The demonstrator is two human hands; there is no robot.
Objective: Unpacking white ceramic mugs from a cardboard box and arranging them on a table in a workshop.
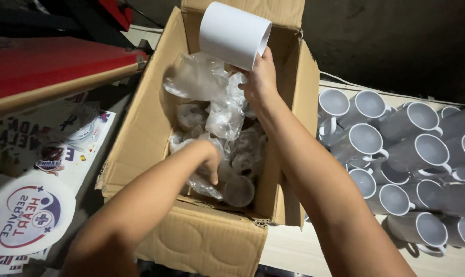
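White glossy mug [234, 34] above cardboard box [201, 241].

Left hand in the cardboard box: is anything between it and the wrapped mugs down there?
Only loose clear plastic wrap. The left hand reaches into the open brown cardboard box, fingers among plastic-wrapped mugs. The right hand, holding a plain white ceramic mug, is above the box and off its path.

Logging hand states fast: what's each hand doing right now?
Left hand: down in the cardboard box among plastic wrappers; grip cannot be told.
Right hand: closed, holding a white mug.
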